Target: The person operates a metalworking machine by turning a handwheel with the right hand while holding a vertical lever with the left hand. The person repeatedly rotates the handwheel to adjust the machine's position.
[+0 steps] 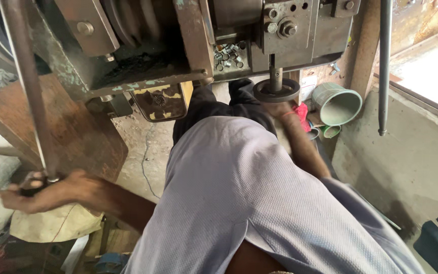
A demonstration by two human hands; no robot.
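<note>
A: From the head view, what does the left hand (pixel 41 190) hold?

B: Its fingers are wrapped around the lower end of a long metal lever (pixel 29 91). The lever runs up and to the left edge of the picture, alongside the press machine (pixel 178 45). The hand sits low on the left, just in front of a brown wooden board (pixel 77 127).

A: And the right hand (pixel 279 109)?

B: It reaches forward under the machine's head, just below a dark round ring (pixel 277 90) that sits around a vertical shaft (pixel 275 71). A thin red band circles the wrist. The hand is mostly hidden by the person's body and the ring, so whether its fingers are closed or loose cannot be told.

A: What lies around that spot?

B: A heap of small metal pieces (pixel 229 55) rests on a ledge of the machine, just left of the shaft. To the right, a pale green cup (pixel 336 104) lies tipped on its side, its mouth facing the camera. Something red (pixel 302 114) shows between the hand and the cup.

A: Anything else in view?

B: The person's grey shirt (pixel 249 203) fills the middle. A thin rod (pixel 384 66) hangs down on the right, near a concrete wall (pixel 411 162). A yellow and dark plate (pixel 159 101) sits under the machine's frame.
</note>
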